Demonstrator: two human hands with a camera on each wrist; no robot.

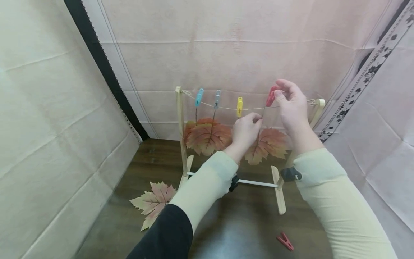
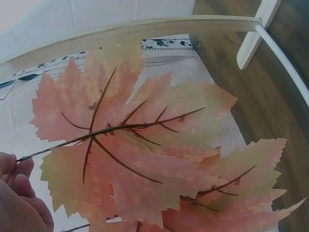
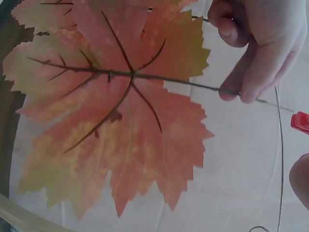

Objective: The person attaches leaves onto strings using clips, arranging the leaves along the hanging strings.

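In the head view my left hand (image 1: 245,131) pinches the thin stem of an orange-red artificial maple leaf (image 1: 268,144) just below the string (image 1: 253,108). The left wrist view shows this leaf (image 2: 120,140) spread out, its stem between the fingertips of the left hand (image 2: 21,195). My right hand (image 1: 294,108) holds a red clothespin (image 1: 271,95) between thumb and fingers at the string. In the right wrist view the stem's end reaches toward the red clothespin (image 3: 300,122); whether the clothespin grips it I cannot tell.
Blue (image 1: 199,98), grey-blue (image 1: 217,100) and yellow (image 1: 239,107) clothespins sit on the string, with leaves (image 1: 210,136) hanging below. Wooden posts (image 1: 181,126) and a white rod (image 1: 257,183) form the stand. A loose leaf (image 1: 155,203) and another red clothespin (image 1: 285,241) lie on the table.
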